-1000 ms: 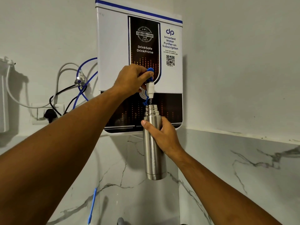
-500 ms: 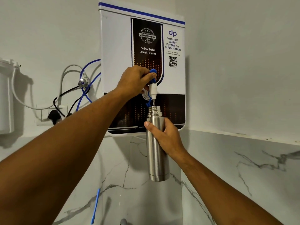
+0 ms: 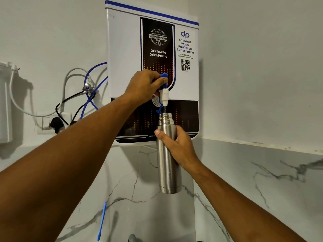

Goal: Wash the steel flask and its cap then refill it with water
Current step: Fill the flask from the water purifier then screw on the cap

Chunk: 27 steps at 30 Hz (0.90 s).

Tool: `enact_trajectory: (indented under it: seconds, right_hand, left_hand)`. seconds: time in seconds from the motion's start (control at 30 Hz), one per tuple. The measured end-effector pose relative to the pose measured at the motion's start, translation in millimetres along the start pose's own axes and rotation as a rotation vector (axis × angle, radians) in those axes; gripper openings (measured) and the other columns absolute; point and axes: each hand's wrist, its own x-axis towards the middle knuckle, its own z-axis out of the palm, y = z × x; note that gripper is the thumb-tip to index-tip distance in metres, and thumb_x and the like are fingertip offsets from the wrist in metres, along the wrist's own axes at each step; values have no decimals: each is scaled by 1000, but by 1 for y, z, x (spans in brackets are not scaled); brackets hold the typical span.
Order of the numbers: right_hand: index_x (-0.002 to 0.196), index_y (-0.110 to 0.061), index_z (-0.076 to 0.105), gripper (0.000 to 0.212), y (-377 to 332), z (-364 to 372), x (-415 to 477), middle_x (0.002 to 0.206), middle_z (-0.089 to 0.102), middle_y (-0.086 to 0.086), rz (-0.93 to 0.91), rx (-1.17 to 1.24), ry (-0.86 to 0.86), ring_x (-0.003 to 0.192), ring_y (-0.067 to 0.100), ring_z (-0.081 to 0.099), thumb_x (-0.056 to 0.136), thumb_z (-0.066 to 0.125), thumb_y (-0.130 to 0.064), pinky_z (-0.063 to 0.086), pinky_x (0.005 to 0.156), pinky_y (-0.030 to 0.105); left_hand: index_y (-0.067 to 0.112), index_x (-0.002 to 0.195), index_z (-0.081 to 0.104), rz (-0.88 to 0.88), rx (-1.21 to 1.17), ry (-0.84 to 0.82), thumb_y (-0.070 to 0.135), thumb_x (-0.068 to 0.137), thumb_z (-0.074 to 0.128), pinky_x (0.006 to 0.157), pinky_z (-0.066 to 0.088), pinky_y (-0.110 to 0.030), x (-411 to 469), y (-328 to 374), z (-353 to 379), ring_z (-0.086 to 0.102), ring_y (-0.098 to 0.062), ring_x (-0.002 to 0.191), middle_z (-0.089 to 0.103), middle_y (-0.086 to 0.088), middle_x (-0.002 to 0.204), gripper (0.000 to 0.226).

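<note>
A: Two hands are up at the wall. What does each one hold?

B: The left hand (image 3: pixel 144 86) is clenched around the blue tap lever (image 3: pixel 164 76) of the water purifier (image 3: pixel 122 49), its fingers (image 3: pixel 153 75) curled over the lever from the left. The right hand (image 3: pixel 180 148) is grasping the steel flask (image 3: pixel 168 172) around its upper body, with the thumb laid across the front and the rest of the hand wrapped behind.

A: Where exactly is the flask?

B: It is held upright in the air in front of the purifier's dark lower panel. Its open, threaded mouth sits just beneath the white spout (image 3: pixel 164 96), and a thin stream of water (image 3: pixel 164 108) runs from the spout into the mouth.

A: And around it?

B: The purifier is a white box with a black printed panel, mounted in the corner of the wall. To its left, blue tubes (image 3: pixel 87 102), a white hose (image 3: pixel 70 74) and black cables (image 3: pixel 66 103) loop toward a wall socket (image 3: pixel 43 123) with a black plug in it. A white filter housing (image 3: pixel 5 105) hangs at the far left edge. Below are marble-patterned wall panels (image 3: pixel 244 172), and a blue strip (image 3: pixel 102 222) hangs near the bottom of the view.
</note>
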Motion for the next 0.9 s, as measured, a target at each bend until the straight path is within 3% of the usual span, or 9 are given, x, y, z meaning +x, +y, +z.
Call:
enact_trajectory:
  seconds: [0.37, 0.53, 0.7, 0.9]
  right_hand:
    - [110, -24, 62, 38, 0, 0, 1, 96, 71, -2, -1, -8, -1, 81, 12, 72, 86, 76, -49, 56, 64, 16]
    - [108, -26, 62, 35, 0, 0, 1, 96, 71, -1, -2, 2, -9, 81, 12, 72, 86, 76, -49, 57, 65, 19]
    - [107, -27, 61, 35, -1, -1, 0, 95, 70, -3, -2, -2, -9, 80, 10, 72, 86, 76, -50, 55, 63, 16]
    - [110, -27, 60, 36, 0, -1, 1, 98, 70, -2, -2, -8, -14, 83, 14, 72, 86, 75, -50, 58, 66, 20]
  left_hand:
    - [12, 105, 79, 42, 63, 32, 37, 105, 61, 78, 65, -37, 0, -2, 0, 74, -15, 75, 78, -3, 94, 31]
    - [11, 108, 78, 38, 68, 31, 34, 106, 60, 62, 55, -15, 0, -1, 0, 73, -10, 75, 78, -3, 97, 30]
    - [12, 108, 78, 30, 39, 14, 34, 106, 60, 70, 65, -32, -1, -1, 0, 77, -15, 76, 78, -5, 99, 28]
    - [12, 110, 77, 14, 23, 10, 34, 106, 59, 71, 65, -32, -2, 0, 0, 77, -15, 76, 78, -5, 101, 29]
